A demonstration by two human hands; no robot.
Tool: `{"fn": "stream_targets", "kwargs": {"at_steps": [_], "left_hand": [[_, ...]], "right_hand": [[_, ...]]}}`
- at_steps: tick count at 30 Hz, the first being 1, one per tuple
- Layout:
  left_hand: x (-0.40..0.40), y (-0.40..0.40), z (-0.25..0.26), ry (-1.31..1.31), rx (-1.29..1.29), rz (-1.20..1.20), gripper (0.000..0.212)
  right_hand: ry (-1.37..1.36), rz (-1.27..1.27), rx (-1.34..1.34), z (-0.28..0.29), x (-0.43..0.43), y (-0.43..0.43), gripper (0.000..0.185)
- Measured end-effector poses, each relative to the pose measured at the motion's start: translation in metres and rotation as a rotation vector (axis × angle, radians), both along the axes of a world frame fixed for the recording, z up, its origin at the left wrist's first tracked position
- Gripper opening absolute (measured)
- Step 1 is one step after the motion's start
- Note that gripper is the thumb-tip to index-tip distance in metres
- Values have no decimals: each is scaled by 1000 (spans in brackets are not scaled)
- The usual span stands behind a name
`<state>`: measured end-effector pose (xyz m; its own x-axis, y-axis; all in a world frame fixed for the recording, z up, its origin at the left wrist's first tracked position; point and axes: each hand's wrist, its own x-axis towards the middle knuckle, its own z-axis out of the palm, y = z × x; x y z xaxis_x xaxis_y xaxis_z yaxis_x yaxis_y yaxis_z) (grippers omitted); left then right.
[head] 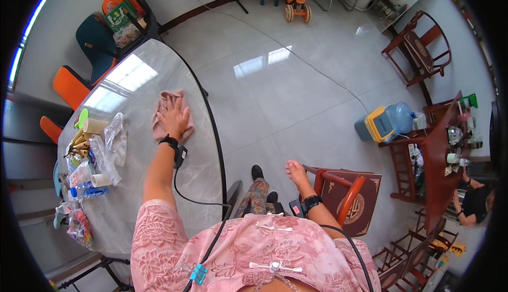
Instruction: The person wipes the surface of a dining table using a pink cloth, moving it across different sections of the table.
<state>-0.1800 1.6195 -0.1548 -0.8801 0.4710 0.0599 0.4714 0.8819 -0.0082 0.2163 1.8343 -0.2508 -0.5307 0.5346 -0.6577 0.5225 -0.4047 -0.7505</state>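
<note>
My left hand (174,119) lies flat, fingers spread, on a folded pink cloth (158,126) on the grey marble-patterned table (190,181). Cloth shows around the fingers and on both sides of the palm. My right hand (297,173) hangs over the floor beside a dark red wooden chair (331,200), with its fingers loosely bent and nothing seen in it. Left of the cloth on the tabletop are clear plastic bags (115,137), a roll of off-white material (95,126), bananas (80,145) and a plastic bottle (88,190).
Orange and dark blue chairs (89,42) line the table's far side. A cable (274,38) crosses the tiled floor to a yellow-and-blue bin (375,123) beside a water jug (398,117). A toy tricycle (298,4) stands by the wall. Another person (474,204) is at the right.
</note>
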Motion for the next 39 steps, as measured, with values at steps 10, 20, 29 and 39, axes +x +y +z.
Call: {"fn": "stream_targets", "kwargs": {"at_steps": [10,20,29,39], "left_hand": [[64,-16,17,-147,48,-168,56],[136,-72,22,-217,119,-239,61],[-32,-30,5,35,144,228,58],[68,-68,-8,89,40,589,57]], "right_hand": [[-56,309,5,4,-58,12,31],[29,442,41,14,-131,39,33],[-69,551,-69,10,-197,74,34],[4,733,-28,16,-321,149,31]]}}
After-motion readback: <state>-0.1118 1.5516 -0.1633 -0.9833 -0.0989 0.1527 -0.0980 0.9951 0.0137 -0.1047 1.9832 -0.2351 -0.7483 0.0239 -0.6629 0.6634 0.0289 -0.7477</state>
